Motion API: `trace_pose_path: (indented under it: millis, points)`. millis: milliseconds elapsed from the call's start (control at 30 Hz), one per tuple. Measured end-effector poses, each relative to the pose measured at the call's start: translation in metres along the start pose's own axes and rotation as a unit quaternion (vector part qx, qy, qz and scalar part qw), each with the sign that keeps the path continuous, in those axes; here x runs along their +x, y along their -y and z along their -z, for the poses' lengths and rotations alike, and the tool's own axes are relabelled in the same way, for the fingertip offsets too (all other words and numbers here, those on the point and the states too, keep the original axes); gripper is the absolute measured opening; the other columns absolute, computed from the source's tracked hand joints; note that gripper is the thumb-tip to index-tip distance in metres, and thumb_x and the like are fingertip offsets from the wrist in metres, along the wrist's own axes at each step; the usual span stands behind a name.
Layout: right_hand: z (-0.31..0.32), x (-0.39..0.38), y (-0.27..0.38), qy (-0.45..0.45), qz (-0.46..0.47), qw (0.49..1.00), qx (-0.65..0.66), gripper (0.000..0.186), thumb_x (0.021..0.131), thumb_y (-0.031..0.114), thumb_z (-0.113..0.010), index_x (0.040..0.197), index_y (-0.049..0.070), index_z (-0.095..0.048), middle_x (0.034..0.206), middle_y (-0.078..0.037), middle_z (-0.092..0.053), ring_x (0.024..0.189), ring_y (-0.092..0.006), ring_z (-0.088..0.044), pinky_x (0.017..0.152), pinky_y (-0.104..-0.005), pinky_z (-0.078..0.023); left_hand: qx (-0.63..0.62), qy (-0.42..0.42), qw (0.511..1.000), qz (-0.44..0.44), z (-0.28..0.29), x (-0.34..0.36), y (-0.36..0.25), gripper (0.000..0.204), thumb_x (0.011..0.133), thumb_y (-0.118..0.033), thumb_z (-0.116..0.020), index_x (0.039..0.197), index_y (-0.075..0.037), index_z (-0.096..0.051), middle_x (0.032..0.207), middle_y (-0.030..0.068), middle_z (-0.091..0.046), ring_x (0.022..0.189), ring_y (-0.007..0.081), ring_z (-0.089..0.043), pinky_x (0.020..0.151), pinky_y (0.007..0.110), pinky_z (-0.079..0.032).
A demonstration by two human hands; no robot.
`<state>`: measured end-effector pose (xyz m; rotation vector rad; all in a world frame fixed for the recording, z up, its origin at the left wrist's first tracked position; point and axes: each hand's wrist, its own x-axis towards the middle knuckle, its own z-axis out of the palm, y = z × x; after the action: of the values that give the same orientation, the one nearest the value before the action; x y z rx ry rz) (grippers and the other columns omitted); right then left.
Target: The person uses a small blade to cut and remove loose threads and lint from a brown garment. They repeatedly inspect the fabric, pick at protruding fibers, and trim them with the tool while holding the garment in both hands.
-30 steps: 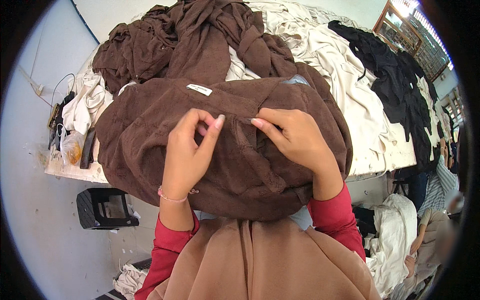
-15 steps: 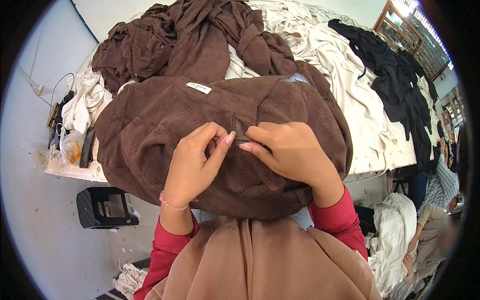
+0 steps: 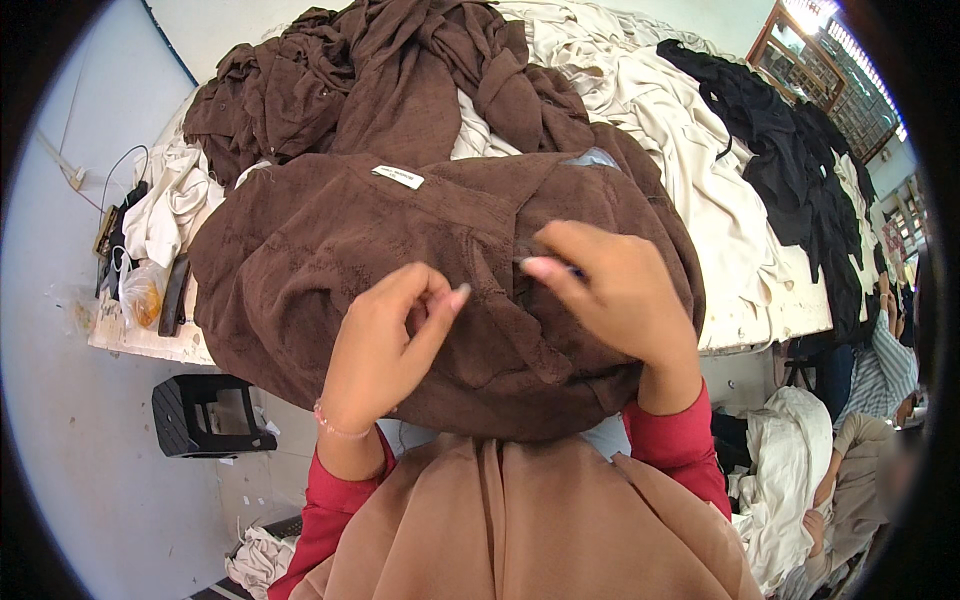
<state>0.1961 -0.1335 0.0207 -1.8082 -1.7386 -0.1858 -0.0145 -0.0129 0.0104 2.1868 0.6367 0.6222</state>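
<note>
A dark brown garment point(image 3: 330, 250) lies bunched in front of me on the near side of the table, with a white label at its neckline. Over its middle, my left hand point(image 3: 385, 335) has thumb and forefinger pinched together; whatever is between them is too small to name. My right hand point(image 3: 615, 290) is curled beside the garment's front opening, a little blurred. A bit of something small and dark blue shows among its fingers, mostly hidden by them.
More brown garments point(image 3: 290, 100) are heaped at the far side. Cream cloth point(image 3: 640, 130) and black cloth point(image 3: 790, 160) cover the table's right. A plastic bag point(image 3: 143, 292) sits at the left edge, above a black stool point(image 3: 210, 415). Other people point(image 3: 870, 450) are at the right.
My right hand has moved right and slightly up, away from the left. The left has dropped slightly. A fold of the brown garment between them now lies loose.
</note>
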Motion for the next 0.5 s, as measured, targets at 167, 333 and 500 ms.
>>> trace_pose_path:
  millis: [167, 333, 500]
  points:
    - [0.020, -0.038, -0.048, -0.029, -0.150, 0.988, 0.003, 0.042, 0.083, 0.035, -0.079, 0.111, 0.006, -0.066, 0.090, -0.016, -0.062, 0.089, -0.0353, -0.065, 0.078, -0.0420, -0.052, 0.115, 0.146, 0.983, 0.015, 0.004, -0.026, 0.000, 0.045, 0.077, -0.032, -0.083, 0.107, -0.006, -0.061, 0.096, 0.0101, -0.066, 0.082, 0.0323, -0.070, 0.069, 0.043, -0.054]
    - [0.002, -0.080, -0.101, 0.010, -0.268, 0.963, 0.004, 0.035, 0.081, 0.016, -0.080, 0.109, 0.003, -0.064, 0.096, -0.014, -0.063, 0.092, -0.0342, -0.062, 0.083, -0.0371, -0.051, 0.139, 0.165, 0.975, -0.045, -0.023, -0.024, 0.020, 0.037, 0.083, -0.022, -0.078, 0.110, -0.005, -0.059, 0.110, 0.0125, -0.061, 0.081, 0.0290, -0.069, 0.071, 0.038, -0.055]
    - [0.028, -0.096, -0.117, -0.135, -0.235, 0.955, 0.119, 0.012, 0.091, 0.004, -0.068, 0.101, 0.000, -0.063, 0.098, -0.006, -0.065, 0.091, -0.0146, -0.060, 0.080, -0.0292, -0.049, -0.179, 0.101, 0.979, 0.018, -0.001, -0.014, 0.023, 0.014, 0.093, -0.010, -0.068, 0.104, -0.004, -0.060, 0.105, 0.0082, -0.066, 0.069, 0.0176, -0.071, 0.062, 0.031, -0.054]
